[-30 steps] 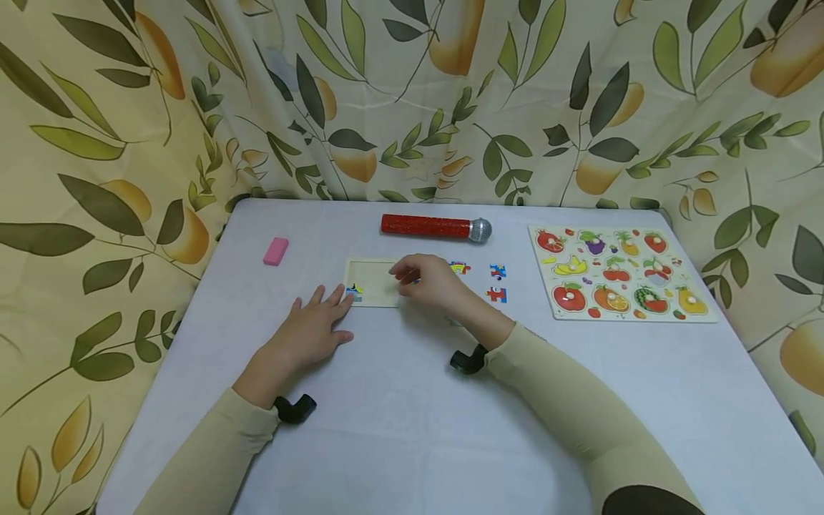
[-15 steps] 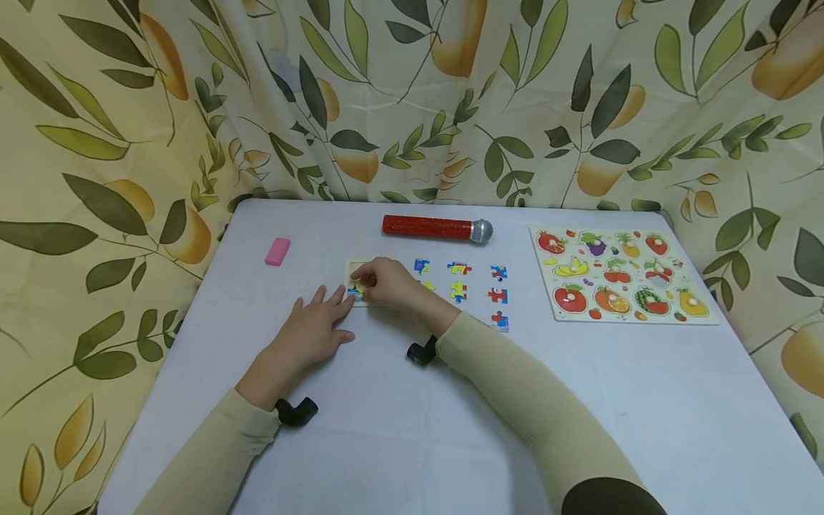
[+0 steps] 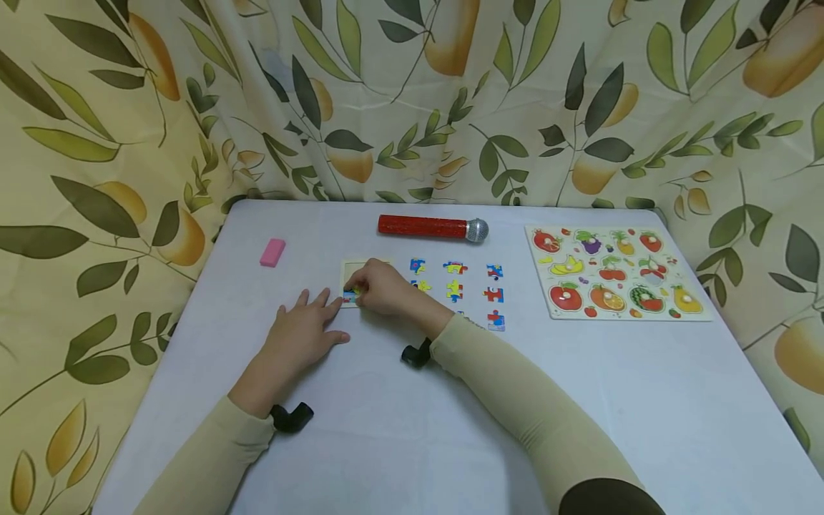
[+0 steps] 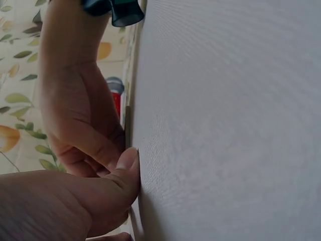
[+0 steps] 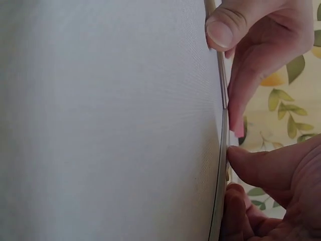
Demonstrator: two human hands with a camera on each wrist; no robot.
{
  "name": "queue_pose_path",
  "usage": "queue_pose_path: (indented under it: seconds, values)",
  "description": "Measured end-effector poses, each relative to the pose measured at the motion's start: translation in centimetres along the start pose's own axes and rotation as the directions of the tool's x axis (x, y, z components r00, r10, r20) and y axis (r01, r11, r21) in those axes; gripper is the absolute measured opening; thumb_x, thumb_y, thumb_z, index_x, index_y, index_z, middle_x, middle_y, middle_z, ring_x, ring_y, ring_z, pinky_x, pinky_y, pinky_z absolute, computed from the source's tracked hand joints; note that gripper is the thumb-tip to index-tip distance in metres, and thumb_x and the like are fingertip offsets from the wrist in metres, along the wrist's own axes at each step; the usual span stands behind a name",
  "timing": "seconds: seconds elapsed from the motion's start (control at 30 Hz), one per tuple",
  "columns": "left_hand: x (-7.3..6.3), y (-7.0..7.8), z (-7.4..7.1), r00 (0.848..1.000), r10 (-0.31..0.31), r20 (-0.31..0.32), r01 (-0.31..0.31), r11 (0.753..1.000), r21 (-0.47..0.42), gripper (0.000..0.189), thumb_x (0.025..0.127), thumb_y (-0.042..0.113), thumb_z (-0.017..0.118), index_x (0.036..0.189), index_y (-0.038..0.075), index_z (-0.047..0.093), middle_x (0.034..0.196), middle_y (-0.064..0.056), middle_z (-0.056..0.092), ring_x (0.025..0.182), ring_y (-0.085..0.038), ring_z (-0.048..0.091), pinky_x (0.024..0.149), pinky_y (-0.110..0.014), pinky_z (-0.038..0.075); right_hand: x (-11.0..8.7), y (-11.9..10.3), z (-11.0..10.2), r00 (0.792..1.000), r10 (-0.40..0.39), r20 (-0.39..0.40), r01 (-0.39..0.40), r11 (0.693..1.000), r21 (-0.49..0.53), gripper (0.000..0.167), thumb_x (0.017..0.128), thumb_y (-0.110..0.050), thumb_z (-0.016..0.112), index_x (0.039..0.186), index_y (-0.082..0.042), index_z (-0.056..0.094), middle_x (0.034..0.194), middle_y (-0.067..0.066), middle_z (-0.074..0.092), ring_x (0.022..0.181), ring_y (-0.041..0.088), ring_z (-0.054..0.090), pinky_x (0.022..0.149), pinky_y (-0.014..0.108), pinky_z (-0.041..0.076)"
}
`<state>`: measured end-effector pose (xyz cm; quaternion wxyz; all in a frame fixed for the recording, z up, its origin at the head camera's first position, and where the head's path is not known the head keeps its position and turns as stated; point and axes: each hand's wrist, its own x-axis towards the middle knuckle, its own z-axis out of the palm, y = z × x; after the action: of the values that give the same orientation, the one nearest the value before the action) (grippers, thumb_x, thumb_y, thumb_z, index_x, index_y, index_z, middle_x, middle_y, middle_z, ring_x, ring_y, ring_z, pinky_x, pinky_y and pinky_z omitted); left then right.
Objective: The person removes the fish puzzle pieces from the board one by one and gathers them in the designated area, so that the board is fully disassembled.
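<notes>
A shallow light wooden puzzle tray (image 3: 344, 270) lies on the white table, its right part hidden by my right hand. Colourful jigsaw pieces (image 3: 350, 295) sit in its front left corner. My right hand (image 3: 388, 288) leans over the tray and pinches a small puzzle piece (image 5: 227, 174) between thumb and fingers; the piece is mostly hidden. With fingers spread, my left hand (image 3: 299, 330) rests flat on the table, a fingertip touching the tray's left front corner. In the right wrist view, the left hand (image 5: 268, 37) is beside the tray edge (image 5: 219, 165).
Several loose jigsaw pieces (image 3: 455, 290) lie in rows right of the tray. A red microphone (image 3: 425, 227) lies behind it. A pink block (image 3: 272, 252) is at the back left. A fruit puzzle board (image 3: 618, 273) occupies the table's right side.
My right hand has moved left from the tray's right end to the pieces in its left part, uncovering loose pieces. The left hand stays at the corner.
</notes>
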<state>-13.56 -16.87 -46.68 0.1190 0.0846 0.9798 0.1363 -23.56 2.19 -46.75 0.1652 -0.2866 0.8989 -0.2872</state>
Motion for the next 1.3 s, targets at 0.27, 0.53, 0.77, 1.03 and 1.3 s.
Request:
queue_pose_path:
  seconds: [0.27, 0.53, 0.77, 1.03, 1.3]
  values:
    - [0.2, 0.1, 0.1, 1.000, -0.027, 0.014, 0.027, 0.999, -0.020, 0.076, 0.098, 0.050, 0.075, 0.163, 0.019, 0.049, 0.174, -0.018, 0.036, 0.162, -0.056, 0.023, 0.117, -0.089, 0.022, 0.2, -0.1, 0.2, 1.000, 0.027, -0.010, -0.027, 1.000, 0.007, 0.032, 0.092, -0.009, 0.080, 0.123, -0.015, 0.079, 0.110, 0.007, 0.062, 0.100, 0.021, 0.057, 0.087, 0.032, 0.048]
    - [0.5, 0.2, 0.1, 0.999, -0.032, 0.018, 0.032, 0.999, -0.011, 0.077, 0.097, 0.051, 0.076, 0.163, 0.019, 0.049, 0.174, -0.018, 0.037, 0.162, -0.055, 0.024, 0.117, -0.089, 0.023, 0.3, -0.2, 0.6, 0.998, 0.026, -0.060, -0.024, 0.999, 0.037, 0.024, 0.093, -0.005, 0.075, 0.115, -0.015, 0.077, 0.109, 0.005, 0.070, 0.100, 0.020, 0.062, 0.093, 0.035, 0.053]
    - [0.4, 0.2, 0.1, 0.999, -0.047, 0.027, 0.047, 0.999, -0.015, 0.077, 0.098, 0.050, 0.075, 0.163, 0.019, 0.048, 0.174, -0.018, 0.036, 0.162, -0.056, 0.022, 0.117, -0.089, 0.021, 0.4, -0.3, 0.7, 0.996, 0.035, -0.086, -0.029, 0.997, 0.071, 0.026, 0.097, -0.002, 0.071, 0.118, -0.016, 0.077, 0.103, 0.003, 0.071, 0.096, 0.019, 0.062, 0.088, 0.032, 0.052]
    - [0.2, 0.1, -0.1, 0.998, -0.054, 0.033, 0.055, 0.997, -0.052, 0.076, 0.099, 0.047, 0.075, 0.164, 0.020, 0.047, 0.176, -0.017, 0.033, 0.163, -0.055, 0.019, 0.118, -0.089, 0.018, 0.2, -0.9, 0.5, 0.996, 0.022, -0.086, -0.014, 0.995, 0.098, 0.020, 0.098, -0.001, 0.069, 0.104, -0.017, 0.079, 0.099, 0.001, 0.073, 0.094, 0.019, 0.062, 0.086, 0.032, 0.052]
    - [0.3, 0.1, -0.1, 0.997, -0.056, 0.048, 0.059, 0.997, -0.059, 0.077, 0.099, 0.048, 0.075, 0.164, 0.021, 0.046, 0.176, -0.016, 0.032, 0.164, -0.054, 0.018, 0.118, -0.089, 0.017, -0.2, -1.2, 0.1, 0.991, 0.027, -0.130, -0.012, 0.993, 0.115, 0.020, 0.096, -0.001, 0.074, 0.109, -0.015, 0.080, 0.098, 0.002, 0.074, 0.094, 0.019, 0.065, 0.086, 0.033, 0.055]
